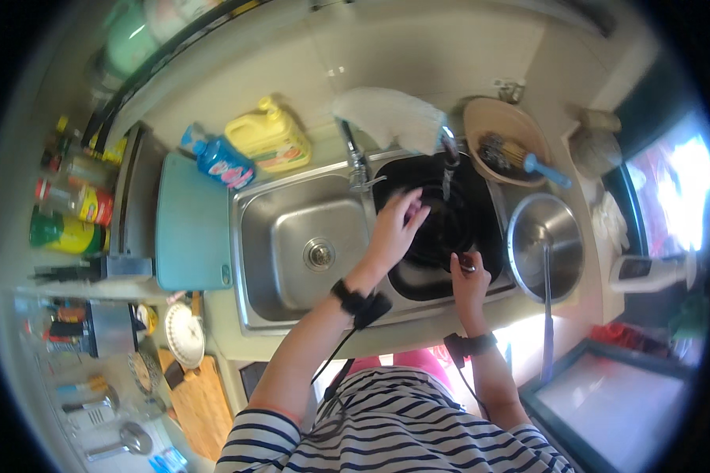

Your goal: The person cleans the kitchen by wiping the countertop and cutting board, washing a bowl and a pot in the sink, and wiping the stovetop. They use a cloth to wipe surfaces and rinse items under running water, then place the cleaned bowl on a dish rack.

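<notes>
My right hand [471,273] grips the dark handle of a black pan [444,227] that lies in the right basin, which looks black inside. Over the pan's left part is my left hand [403,214], slightly blurred, its fingers spread and curled with nothing seen between them. Water runs from the faucet spout [449,148] into the pan just beyond my hands. A whitish cloth [390,118] is draped over the faucet's arm. The steel left basin [284,260] has a round drain strainer.
Right of the sink are a tan basin [479,118] holding a blue-handled brush [544,170] and scourer, and a steel bowl [512,236] with a long-handled utensil. A yellow jug [269,139], blue bottle [225,162] and teal cutting board [192,230] stand at left.
</notes>
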A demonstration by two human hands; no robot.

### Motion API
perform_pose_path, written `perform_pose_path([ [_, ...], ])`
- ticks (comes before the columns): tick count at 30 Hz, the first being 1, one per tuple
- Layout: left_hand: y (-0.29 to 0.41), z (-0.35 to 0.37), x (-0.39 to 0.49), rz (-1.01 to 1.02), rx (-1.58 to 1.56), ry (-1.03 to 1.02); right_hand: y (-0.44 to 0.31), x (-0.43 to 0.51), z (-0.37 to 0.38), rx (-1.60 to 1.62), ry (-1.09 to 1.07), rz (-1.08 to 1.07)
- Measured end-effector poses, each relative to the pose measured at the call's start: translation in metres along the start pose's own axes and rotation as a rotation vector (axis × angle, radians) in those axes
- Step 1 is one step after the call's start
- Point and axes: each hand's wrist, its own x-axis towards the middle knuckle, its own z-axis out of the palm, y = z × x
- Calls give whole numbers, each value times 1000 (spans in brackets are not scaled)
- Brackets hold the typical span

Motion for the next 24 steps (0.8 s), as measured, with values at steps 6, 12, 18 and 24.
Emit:
perform_pose_path([
  [6,-10,-79,-197,-438,117,84,15,-5,-4,119,-190,103],
  [12,9,-125,-359,-728,156,300,23,-9,19,368,-117,144],
  [18,61,-128,-471,-806,6,547,61,-4,33,629,-170,480],
  [24,147,-118,-667,-953,-54,862,63,-71,36,730,-101,421],
])
